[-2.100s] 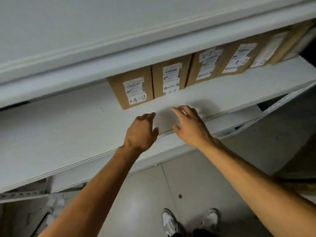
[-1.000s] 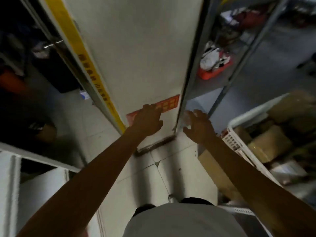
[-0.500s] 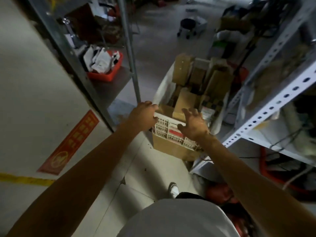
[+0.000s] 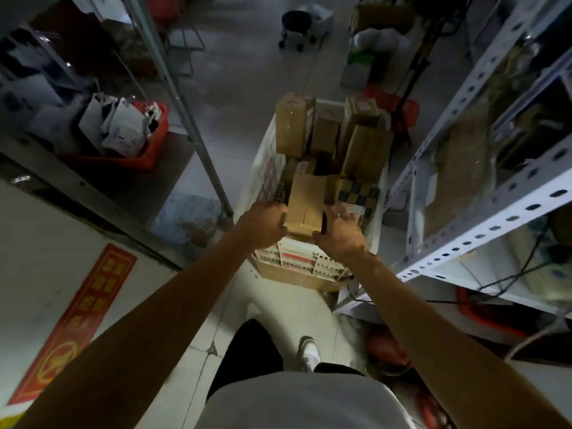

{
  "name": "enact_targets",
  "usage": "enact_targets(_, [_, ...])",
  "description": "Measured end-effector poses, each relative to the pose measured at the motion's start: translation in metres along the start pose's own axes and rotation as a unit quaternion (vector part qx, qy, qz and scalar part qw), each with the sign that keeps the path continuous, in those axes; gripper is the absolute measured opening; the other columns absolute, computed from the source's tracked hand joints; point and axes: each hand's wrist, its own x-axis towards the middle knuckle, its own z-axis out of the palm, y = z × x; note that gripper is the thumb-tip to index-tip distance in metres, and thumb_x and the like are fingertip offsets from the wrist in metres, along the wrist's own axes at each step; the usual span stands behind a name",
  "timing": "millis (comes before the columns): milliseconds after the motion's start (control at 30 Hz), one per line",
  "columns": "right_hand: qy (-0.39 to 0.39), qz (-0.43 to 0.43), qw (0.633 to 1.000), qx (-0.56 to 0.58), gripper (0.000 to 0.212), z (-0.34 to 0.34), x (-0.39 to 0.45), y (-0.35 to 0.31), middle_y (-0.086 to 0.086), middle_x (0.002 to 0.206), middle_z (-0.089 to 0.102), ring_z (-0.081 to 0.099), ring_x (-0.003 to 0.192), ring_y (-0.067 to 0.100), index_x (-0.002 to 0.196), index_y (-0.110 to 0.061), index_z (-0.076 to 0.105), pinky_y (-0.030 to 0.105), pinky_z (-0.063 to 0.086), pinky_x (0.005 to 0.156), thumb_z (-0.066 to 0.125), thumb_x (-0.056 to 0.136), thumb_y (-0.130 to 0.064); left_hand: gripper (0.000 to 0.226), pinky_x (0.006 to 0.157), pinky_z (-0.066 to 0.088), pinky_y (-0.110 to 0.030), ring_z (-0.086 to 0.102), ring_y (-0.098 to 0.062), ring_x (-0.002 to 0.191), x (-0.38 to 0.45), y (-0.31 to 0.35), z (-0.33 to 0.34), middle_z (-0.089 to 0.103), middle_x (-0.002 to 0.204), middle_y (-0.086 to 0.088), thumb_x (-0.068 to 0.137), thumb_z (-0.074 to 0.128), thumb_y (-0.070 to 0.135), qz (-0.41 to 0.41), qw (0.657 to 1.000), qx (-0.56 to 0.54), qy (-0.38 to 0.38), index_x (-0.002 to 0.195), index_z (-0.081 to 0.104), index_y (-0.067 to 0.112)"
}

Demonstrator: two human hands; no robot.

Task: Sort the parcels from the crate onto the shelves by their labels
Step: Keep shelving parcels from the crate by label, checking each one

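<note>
A white slatted crate (image 4: 266, 171) stands on the floor ahead of me, packed with several brown cardboard parcels. The nearest parcel (image 4: 306, 205) stands upright at the crate's near end. My left hand (image 4: 263, 224) grips its left side and my right hand (image 4: 340, 230) grips its right side, fingers curled round the edges. Taller parcels (image 4: 291, 125) stand at the crate's far end. No label shows on the held parcel from here.
A white perforated metal shelf rack (image 4: 483, 193) runs along the right. A grey rack post (image 4: 185, 119) and a shelf with a red bin (image 4: 130, 156) of white packets stand on the left. A black stool (image 4: 295, 24) sits on the floor beyond the crate.
I turned from the A-2 shelf to the crate on the floor. Both hands went from reaching over the crate's near rim to gripping the nearest parcel.
</note>
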Motion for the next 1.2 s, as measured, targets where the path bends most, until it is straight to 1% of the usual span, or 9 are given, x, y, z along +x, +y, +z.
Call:
enact_targets(133, [-0.015, 0.053, 0.998, 0.024, 0.065, 0.012, 0.026, -0.006, 0.007, 0.148, 0.036, 0.036, 0.134, 0.037, 0.146, -0.028, 0.034, 0.054, 0.034, 0.111, 0.059, 0.089, -0.047, 0.039, 0.091, 0.046, -0.033, 0.058, -0.028, 0.115, 0.038, -0.028, -0.005, 0.062, 0.126, -0.014, 0.093, 0.059, 0.028, 0.005, 0.999, -0.019, -0.036, 0.126, 0.057, 0.007])
enact_targets(267, [-0.028, 0.129, 0.989, 0.062, 0.069, 0.03, 0.049, -0.005, 0.011, 0.139, 0.043, 0.041, 0.129, 0.039, 0.144, -0.023, 0.032, 0.05, 0.037, 0.107, 0.045, 0.082, -0.05, 0.056, 0.085, 0.041, -0.025, 0.06, -0.03, 0.114, 0.071, -0.047, -0.003, 0.063, 0.126, -0.018, 0.09, 0.052, 0.043, 0.026, 0.996, -0.032, -0.081, 0.126, 0.06, 0.0])
enact_targets(400, [-0.029, 0.188, 0.976, 0.106, 0.083, 0.042, 0.068, -0.001, 0.012, 0.14, 0.044, 0.041, 0.127, 0.039, 0.146, -0.021, 0.031, 0.047, 0.041, 0.102, 0.047, 0.069, -0.046, 0.048, 0.098, 0.04, -0.031, 0.051, -0.029, 0.127, 0.102, -0.059, 0.009, 0.055, 0.14, -0.014, 0.096, 0.059, 0.029, 0.02, 0.992, -0.022, -0.127, 0.138, 0.051, 0.005])
enact_targets(500, [-0.057, 0.2, 0.972, 0.113, 0.079, 0.05, 0.086, 0.002, 0.013, 0.143, 0.042, 0.043, 0.127, 0.038, 0.151, -0.022, 0.026, 0.044, 0.04, 0.1, 0.056, 0.082, -0.045, 0.05, 0.1, 0.043, -0.037, 0.052, -0.032, 0.126, 0.126, -0.07, 0.027, 0.055, 0.137, -0.018, 0.095, 0.056, 0.027, 0.002, 0.989, -0.016, -0.15, 0.139, 0.046, 0.004])
enact_targets(633, [-0.085, 0.202, 0.969, 0.115, 0.076, 0.067, 0.115, 0.021, 0.016, 0.142, 0.046, 0.049, 0.124, 0.038, 0.15, -0.016, 0.028, 0.04, 0.043, 0.095, 0.065, 0.089, -0.04, 0.047, 0.081, 0.052, -0.034, 0.061, -0.03, 0.113, 0.151, -0.077, 0.051, 0.061, 0.128, -0.014, 0.093, 0.061, 0.025, 0.0, 0.98, -0.028, -0.197, 0.135, 0.05, 0.008])
enact_targets(933, [-0.113, 0.219, 0.955, 0.162, 0.074, 0.09, 0.158, 0.044, 0.014, 0.126, 0.06, 0.059, 0.113, 0.032, 0.143, -0.016, 0.034, 0.04, 0.05, 0.094, 0.077, 0.084, -0.028, 0.118, 0.076, 0.06, -0.048, 0.067, -0.025, 0.095, 0.195, -0.093, 0.114, 0.063, 0.108, -0.006, 0.048, 0.08, 0.028, -0.079, 0.95, -0.229, -0.195, 0.149, 0.018, 0.022])
enact_targets(1033, [-0.091, 0.202, 0.962, 0.16, 0.073, 0.096, 0.149, 0.037, 0.01, 0.126, 0.058, 0.06, 0.112, 0.03, 0.147, -0.016, 0.03, 0.038, 0.05, 0.094, 0.07, 0.089, -0.034, 0.114, 0.083, 0.058, -0.037, 0.06, -0.019, 0.107, 0.186, -0.087, 0.1, 0.057, 0.116, 0.0, 0.058, 0.09, 0.02, -0.096, 0.94, -0.256, -0.202, 0.148, 0.021, 0.018])
enact_targets(1133, [-0.082, 0.194, 0.962, 0.175, 0.087, 0.095, 0.134, 0.023, 0.018, 0.13, 0.058, 0.06, 0.113, 0.037, 0.154, -0.017, 0.021, 0.048, 0.053, 0.093, 0.07, 0.086, -0.041, 0.097, 0.067, 0.045, -0.006, 0.055, -0.012, 0.104, 0.174, -0.09, 0.088, 0.053, 0.114, 0.003, 0.069, 0.089, 0.012, -0.084, 0.937, -0.258, -0.221, 0.142, 0.027, 0.015])
enact_targets(1200, [-0.088, 0.203, 0.958, 0.185, 0.09, 0.092, 0.127, 0.019, 0.019, 0.132, 0.057, 0.059, 0.114, 0.038, 0.156, -0.014, 0.016, 0.047, 0.052, 0.095, 0.071, 0.088, -0.035, 0.095, 0.064, 0.042, -0.005, 0.056, -0.015, 0.109, 0.166, -0.089, 0.083, 0.054, 0.117, 0.004, 0.07, 0.088, 0.015, -0.08, 0.936, -0.259, -0.224, 0.143, 0.028, 0.015])
